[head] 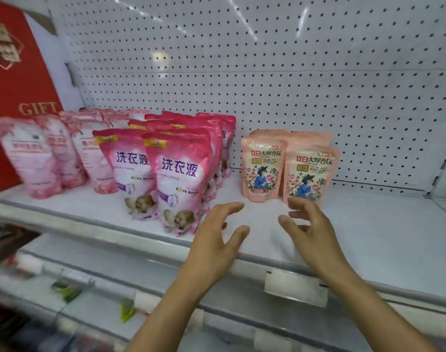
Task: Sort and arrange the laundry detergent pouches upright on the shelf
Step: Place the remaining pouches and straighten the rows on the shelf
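Two rows of peach detergent pouches (309,174) with a flower print stand upright on the white shelf (381,229), right of centre. Left of them stand several rows of bright pink pouches (178,179), and further left pale pink pouches (34,156), all upright. My left hand (216,240) hovers over the shelf's front with fingers spread, holding nothing. My right hand (310,232) is just in front of the nearest peach pouch, fingers loosely bent and empty; its fingertips overlap that pouch's bottom edge, and I cannot tell whether they touch it.
A white pegboard back wall (267,72) rises behind the shelf. A red gift box (16,80) stands at the far left. A blank price-tag holder (295,288) hangs on the shelf's front rail. Lower shelves with blurred goods lie below left.
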A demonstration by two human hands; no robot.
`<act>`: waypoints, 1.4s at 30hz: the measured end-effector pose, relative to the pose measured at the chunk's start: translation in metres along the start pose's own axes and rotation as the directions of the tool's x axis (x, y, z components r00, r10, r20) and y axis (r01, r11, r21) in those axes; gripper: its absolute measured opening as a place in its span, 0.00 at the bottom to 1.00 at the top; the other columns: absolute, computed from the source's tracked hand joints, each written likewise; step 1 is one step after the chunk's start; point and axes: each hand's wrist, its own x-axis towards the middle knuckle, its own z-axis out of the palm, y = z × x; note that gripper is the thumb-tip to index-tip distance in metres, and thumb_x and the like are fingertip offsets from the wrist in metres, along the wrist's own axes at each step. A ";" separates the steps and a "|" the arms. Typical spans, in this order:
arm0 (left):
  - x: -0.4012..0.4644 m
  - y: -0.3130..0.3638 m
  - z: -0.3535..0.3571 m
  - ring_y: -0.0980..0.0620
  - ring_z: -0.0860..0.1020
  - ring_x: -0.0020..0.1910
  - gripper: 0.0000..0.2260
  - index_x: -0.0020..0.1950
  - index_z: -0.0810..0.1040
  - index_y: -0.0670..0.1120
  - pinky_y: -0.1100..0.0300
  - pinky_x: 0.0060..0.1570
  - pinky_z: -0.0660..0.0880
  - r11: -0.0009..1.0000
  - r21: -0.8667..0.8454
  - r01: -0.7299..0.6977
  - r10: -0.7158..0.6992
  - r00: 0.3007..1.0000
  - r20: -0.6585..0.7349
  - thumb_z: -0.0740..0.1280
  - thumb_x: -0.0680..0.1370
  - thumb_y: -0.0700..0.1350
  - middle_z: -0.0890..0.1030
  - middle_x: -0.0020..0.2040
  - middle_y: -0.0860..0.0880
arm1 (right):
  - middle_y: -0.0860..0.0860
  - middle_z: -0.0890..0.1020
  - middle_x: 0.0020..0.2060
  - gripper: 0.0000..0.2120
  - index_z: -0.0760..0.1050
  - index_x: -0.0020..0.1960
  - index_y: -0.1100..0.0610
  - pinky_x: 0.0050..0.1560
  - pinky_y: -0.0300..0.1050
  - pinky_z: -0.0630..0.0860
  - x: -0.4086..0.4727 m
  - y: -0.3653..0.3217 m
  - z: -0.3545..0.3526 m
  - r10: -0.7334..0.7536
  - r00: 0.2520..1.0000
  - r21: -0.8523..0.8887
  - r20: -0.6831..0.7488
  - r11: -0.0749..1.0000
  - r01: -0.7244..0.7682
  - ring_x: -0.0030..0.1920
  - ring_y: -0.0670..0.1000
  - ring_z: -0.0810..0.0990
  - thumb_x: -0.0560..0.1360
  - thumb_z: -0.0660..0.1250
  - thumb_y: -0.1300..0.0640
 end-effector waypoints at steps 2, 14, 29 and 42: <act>-0.014 -0.007 -0.026 0.60 0.75 0.59 0.15 0.65 0.75 0.51 0.64 0.59 0.74 0.997 0.064 -0.036 0.043 0.993 -0.106 0.69 0.78 0.42 0.77 0.60 0.57 | 0.40 0.75 0.58 0.16 0.69 0.61 0.43 0.48 0.33 0.71 -0.009 -0.015 0.021 -0.011 0.995 0.025 0.104 1.000 0.008 0.55 0.38 0.75 0.76 0.69 0.51; 0.016 -0.108 -0.160 0.52 0.63 0.73 0.40 0.78 0.51 0.55 0.48 0.71 0.65 0.994 -0.001 0.109 -0.100 0.906 -0.411 0.71 0.72 0.57 0.60 0.75 0.55 | 0.37 0.58 0.74 0.50 0.47 0.75 0.38 0.65 0.51 0.73 -0.015 -0.084 0.153 -0.039 0.999 0.166 0.005 0.985 0.038 0.67 0.41 0.67 0.64 0.76 0.40; 0.088 -0.166 -0.161 0.62 0.43 0.76 0.61 0.77 0.32 0.60 0.59 0.73 0.46 0.989 -0.136 0.064 -0.078 0.992 -0.101 0.81 0.66 0.50 0.42 0.79 0.59 | 0.47 0.71 0.68 0.54 0.47 0.69 0.28 0.47 0.36 0.80 0.019 -0.086 0.230 -0.057 0.976 0.225 -0.211 0.969 0.105 0.58 0.43 0.80 0.67 0.76 0.68; 0.080 -0.189 -0.182 0.71 0.76 0.54 0.60 0.75 0.47 0.65 0.76 0.42 0.74 0.920 -0.348 0.178 -0.120 0.976 0.182 0.84 0.58 0.40 0.72 0.68 0.55 | 0.34 0.81 0.49 0.65 0.43 0.72 0.32 0.38 0.35 0.80 0.011 -0.081 0.205 0.094 0.995 0.101 -0.046 0.991 -0.089 0.46 0.39 0.83 0.51 0.84 0.49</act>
